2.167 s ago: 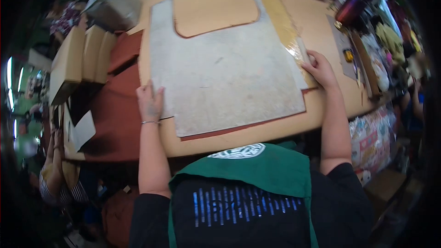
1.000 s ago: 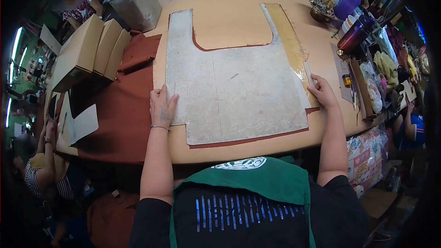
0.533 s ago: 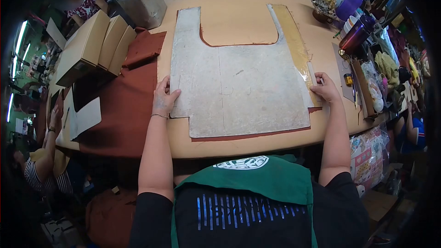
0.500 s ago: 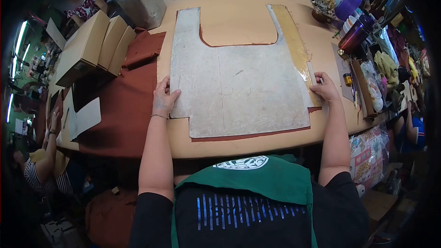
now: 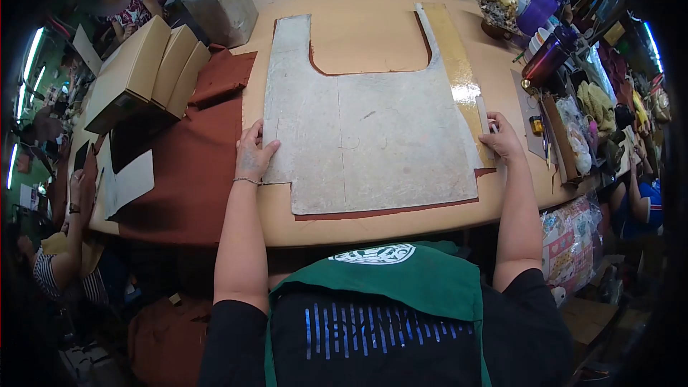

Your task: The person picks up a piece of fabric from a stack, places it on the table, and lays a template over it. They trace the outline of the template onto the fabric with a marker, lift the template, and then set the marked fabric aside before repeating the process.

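Note:
A large grey pattern template point(image 5: 387, 129) with a U-shaped cutout lies flat on reddish-brown fabric point(image 5: 387, 211), which shows along its lower edge and around the cutout. My left hand point(image 5: 254, 154) grips the template's left edge, thumb on top and fingers at the side. At the right edge, my right hand point(image 5: 504, 140) is closed in a pinch beside a shiny yellowish strip point(image 5: 455, 64) and a narrow pale piece point(image 5: 481, 115). A small whitish thing shows between its fingers; I cannot make out what it is.
More brown fabric point(image 5: 179, 172) and cardboard boxes point(image 5: 132, 75) are at left, with a metal tin point(image 5: 218, 3) behind. A purple bottle point(image 5: 550, 54), a yellow-lidded jar point(image 5: 536, 125) and clutter line the right side. Other people sit at both sides.
The view has shifted slightly. My hands stay at the template's edges, the right fingers curled a bit more. A dark object at the table's far edge has come further into view.

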`<state>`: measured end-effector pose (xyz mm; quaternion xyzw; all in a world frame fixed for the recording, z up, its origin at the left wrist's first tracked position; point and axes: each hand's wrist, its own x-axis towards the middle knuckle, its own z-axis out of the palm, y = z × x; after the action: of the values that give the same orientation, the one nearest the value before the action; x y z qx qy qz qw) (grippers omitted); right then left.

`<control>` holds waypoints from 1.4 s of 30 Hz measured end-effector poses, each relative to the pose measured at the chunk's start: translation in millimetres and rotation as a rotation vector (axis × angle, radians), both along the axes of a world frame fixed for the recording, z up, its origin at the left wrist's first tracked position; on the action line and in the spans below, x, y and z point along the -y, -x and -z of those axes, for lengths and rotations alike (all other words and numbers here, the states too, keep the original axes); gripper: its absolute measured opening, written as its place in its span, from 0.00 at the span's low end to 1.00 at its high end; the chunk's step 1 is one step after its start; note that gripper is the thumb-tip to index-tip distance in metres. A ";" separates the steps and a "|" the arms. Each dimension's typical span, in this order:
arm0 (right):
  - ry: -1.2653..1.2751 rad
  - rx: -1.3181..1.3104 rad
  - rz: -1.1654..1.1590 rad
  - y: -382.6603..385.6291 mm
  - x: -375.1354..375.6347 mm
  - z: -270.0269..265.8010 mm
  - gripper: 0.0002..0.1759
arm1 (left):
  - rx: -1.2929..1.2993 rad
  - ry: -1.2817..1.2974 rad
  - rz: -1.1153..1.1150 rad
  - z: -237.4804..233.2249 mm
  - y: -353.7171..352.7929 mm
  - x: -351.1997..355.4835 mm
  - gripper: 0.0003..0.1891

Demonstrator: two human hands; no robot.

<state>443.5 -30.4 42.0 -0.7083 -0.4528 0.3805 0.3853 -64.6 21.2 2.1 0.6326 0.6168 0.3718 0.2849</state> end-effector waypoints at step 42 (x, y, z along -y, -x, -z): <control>-0.035 0.209 -0.016 -14.0 66.5 9.9 0.16 | -0.403 -0.129 0.201 -30.4 27.1 56.3 0.17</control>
<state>457.5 -96.9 32.1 -0.7337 -0.5028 0.2995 0.3453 -91.7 -35.1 32.5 0.7690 0.5702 0.2464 0.1507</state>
